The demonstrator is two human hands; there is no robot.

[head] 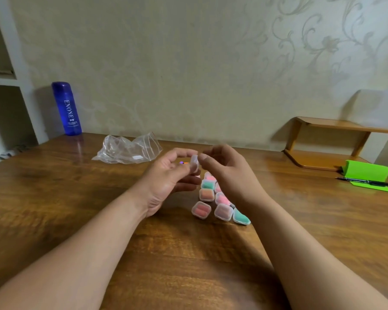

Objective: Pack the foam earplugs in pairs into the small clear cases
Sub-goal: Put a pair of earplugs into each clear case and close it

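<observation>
Above the middle of the wooden table, my left hand and my right hand both pinch one small clear case between thumbs and fingertips. Its contents are hidden by my fingers. Just behind my left fingers lies a loose earplug, purple and orange. Below my hands sit several small clear cases holding pink, orange and green earplugs, among them one with red plugs and one with green plugs. My right hand covers part of that group.
A crumpled clear zip bag lies behind my hands. A blue bottle stands at the back left near white shelves. At the right are a small wooden shelf, a green stand and a black pen.
</observation>
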